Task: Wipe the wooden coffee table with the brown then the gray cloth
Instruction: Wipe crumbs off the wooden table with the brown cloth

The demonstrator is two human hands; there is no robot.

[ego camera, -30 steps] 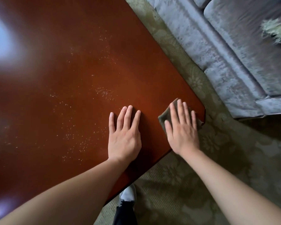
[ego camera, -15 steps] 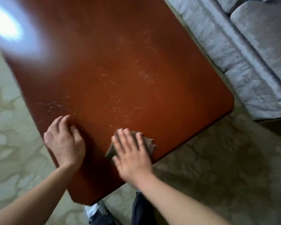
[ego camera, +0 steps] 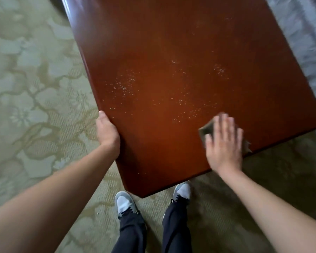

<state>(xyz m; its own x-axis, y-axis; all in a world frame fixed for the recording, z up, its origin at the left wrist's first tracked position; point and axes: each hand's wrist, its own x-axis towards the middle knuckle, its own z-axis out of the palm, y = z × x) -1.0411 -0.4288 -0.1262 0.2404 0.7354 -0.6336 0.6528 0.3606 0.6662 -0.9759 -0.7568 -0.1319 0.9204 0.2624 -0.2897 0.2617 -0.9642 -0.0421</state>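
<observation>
Patterned carpet (ego camera: 35,88) surrounds the tabletop (ego camera: 171,42); right hand (ego camera: 224,145) presses the brown cloth (ego camera: 205,128) with straight fingers (ego camera: 225,123) at its near right edge, crumbs (ego camera: 124,84) lie beyond toward centre, left hand (ego camera: 107,132) grips the left edge.

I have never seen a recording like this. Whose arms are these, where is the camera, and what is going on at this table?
No machine here: a person wears a wide-angle camera on the head, so the single picture looks down at their own arms and shoes. The reddish surface is a wooden coffee table, dotted with pale specks. The right hand lies flat on a brown cloth, pressing it to the wood by the near edge. The left hand grips the table's side edge, thumb on top. A patterned rug lies below, and a gray sofa shows at the right.
</observation>
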